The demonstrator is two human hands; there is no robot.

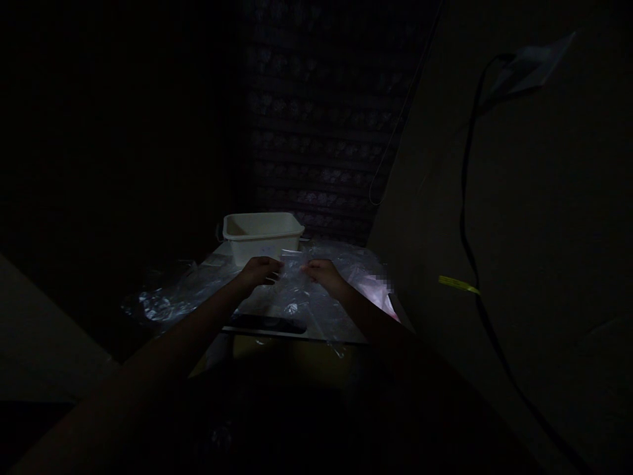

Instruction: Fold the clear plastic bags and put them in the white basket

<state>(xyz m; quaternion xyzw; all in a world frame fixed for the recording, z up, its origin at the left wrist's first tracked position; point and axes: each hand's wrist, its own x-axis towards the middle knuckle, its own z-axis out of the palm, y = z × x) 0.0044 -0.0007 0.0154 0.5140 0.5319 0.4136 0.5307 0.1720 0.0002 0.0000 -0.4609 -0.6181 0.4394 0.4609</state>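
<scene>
A clear plastic bag (293, 274) is stretched between my two hands above the table (262, 302). At its left edge my left hand (260, 272) pinches it, thumb and fingers together. My right hand (324, 274) grips the bag's right edge in the same way. Its upper edge catches a thin line of light, while the lower part merges with other clear film on the table, so I cannot tell where it ends. Just behind my left hand stands a white plastic tub (264, 231) with an open top.
Crumpled clear plastic (165, 303) spreads over the table's left side. At the right lies a pinkish plastic packet (376, 293). A dark flat object (270, 323) rests along the front edge. A black cable (463, 198) with a yellow tag (457, 284) hangs by the right wall.
</scene>
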